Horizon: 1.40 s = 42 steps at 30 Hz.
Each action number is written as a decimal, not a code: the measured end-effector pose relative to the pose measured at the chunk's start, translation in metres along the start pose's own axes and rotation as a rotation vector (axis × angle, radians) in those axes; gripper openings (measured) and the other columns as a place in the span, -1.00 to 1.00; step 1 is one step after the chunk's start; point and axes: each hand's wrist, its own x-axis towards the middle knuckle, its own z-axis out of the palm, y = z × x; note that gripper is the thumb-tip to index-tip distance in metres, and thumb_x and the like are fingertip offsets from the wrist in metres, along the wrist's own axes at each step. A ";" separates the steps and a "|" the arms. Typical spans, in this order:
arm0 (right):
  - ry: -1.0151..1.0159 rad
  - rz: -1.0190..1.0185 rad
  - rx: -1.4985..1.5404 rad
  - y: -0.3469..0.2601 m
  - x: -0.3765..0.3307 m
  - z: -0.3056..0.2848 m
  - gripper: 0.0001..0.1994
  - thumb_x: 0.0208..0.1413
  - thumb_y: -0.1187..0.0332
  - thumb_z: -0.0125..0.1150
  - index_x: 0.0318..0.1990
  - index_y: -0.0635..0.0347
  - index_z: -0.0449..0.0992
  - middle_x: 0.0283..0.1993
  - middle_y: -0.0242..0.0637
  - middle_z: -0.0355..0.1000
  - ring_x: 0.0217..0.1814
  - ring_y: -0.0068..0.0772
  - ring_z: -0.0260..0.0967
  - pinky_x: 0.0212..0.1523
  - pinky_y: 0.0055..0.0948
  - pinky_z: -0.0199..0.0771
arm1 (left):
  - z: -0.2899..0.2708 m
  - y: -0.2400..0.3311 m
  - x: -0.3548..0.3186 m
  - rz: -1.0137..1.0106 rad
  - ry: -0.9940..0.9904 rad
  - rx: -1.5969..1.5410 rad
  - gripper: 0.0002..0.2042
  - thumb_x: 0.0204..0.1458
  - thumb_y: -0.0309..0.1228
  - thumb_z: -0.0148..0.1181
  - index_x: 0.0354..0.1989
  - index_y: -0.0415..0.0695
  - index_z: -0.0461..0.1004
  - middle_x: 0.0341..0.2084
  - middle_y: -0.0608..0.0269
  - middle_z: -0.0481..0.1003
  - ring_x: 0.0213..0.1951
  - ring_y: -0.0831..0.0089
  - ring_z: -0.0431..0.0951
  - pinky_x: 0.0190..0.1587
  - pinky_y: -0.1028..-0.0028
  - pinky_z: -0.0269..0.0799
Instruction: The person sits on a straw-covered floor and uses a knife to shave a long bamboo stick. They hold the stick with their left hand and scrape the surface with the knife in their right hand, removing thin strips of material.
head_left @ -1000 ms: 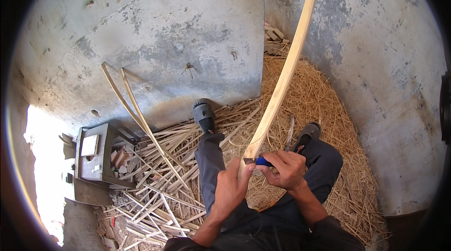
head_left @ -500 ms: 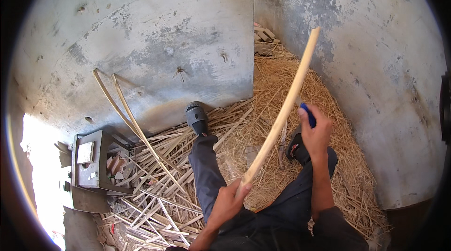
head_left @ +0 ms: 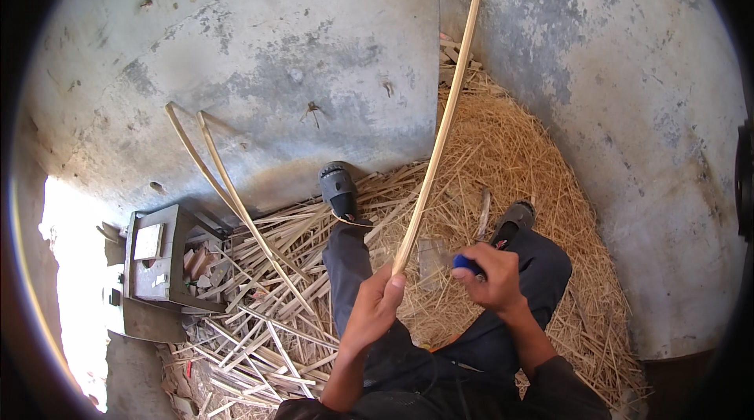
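Bamboo is what I'm working: my left hand [head_left: 375, 304] is closed around the lower end of a long pale strip [head_left: 440, 129] that slants up toward the wall corner. My right hand [head_left: 491, 275] is wrapped on a blue-handled knife [head_left: 463, 263], its blade [head_left: 432, 261] just beside the strip's base. Judging by the heap of shavings [head_left: 503, 161] and cut splints [head_left: 267, 326] on the floor, much trimming is done; this strip looks part-way, and two curved strips [head_left: 212, 168] lean against the wall.
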 end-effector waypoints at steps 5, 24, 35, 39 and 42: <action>-0.097 -0.064 -0.047 -0.018 0.008 0.008 -0.66 0.20 0.05 0.48 -0.14 0.15 0.68 -0.36 -0.32 0.59 -0.45 -0.28 0.60 -0.47 -0.34 0.54 | 0.008 0.010 0.002 -0.007 -0.030 0.099 -0.64 0.52 -0.18 0.02 0.05 -0.30 0.51 -0.51 0.37 0.35 -0.39 0.57 0.28 -0.32 0.41 0.29; -0.126 -0.186 -0.171 -0.025 0.028 0.003 -0.71 0.21 0.09 0.48 -0.12 0.09 0.67 -0.44 -0.38 0.48 -0.56 -0.34 0.51 -0.55 -0.34 0.46 | 0.019 0.027 0.004 0.066 0.082 0.276 -0.68 0.47 -0.20 0.13 -0.08 -0.29 0.51 -0.58 0.05 0.43 -0.53 0.36 0.39 -0.41 0.30 0.34; -0.089 -0.204 -0.257 -0.021 0.028 0.005 -0.68 0.19 0.00 0.47 -0.15 0.03 0.69 -0.51 -0.43 0.43 -0.60 -0.39 0.45 -0.59 -0.38 0.39 | 0.025 0.038 0.002 0.042 0.154 0.357 -0.64 0.48 -0.17 0.08 -0.06 -0.30 0.55 -0.63 0.06 0.40 -0.54 0.41 0.34 -0.41 0.27 0.33; -0.101 -0.199 -0.272 -0.023 0.030 0.001 -0.71 0.21 0.04 0.47 -0.18 0.05 0.70 -0.51 -0.40 0.46 -0.60 -0.34 0.45 -0.59 -0.38 0.38 | 0.024 0.040 0.002 0.006 0.126 0.411 -0.70 0.45 -0.21 0.13 -0.06 -0.26 0.52 -0.57 -0.17 0.49 -0.48 -0.19 0.58 -0.40 0.11 0.41; 0.273 0.088 -0.222 0.023 0.054 -0.021 -0.71 0.30 0.11 0.40 -0.19 0.19 0.70 -0.50 -0.33 0.52 -0.58 -0.43 0.42 -0.55 -0.41 0.34 | 0.025 0.024 -0.016 -0.078 0.072 0.403 -0.68 0.46 -0.19 0.10 -0.05 -0.28 0.52 -0.59 -0.09 0.44 -0.49 0.03 0.48 -0.39 0.17 0.39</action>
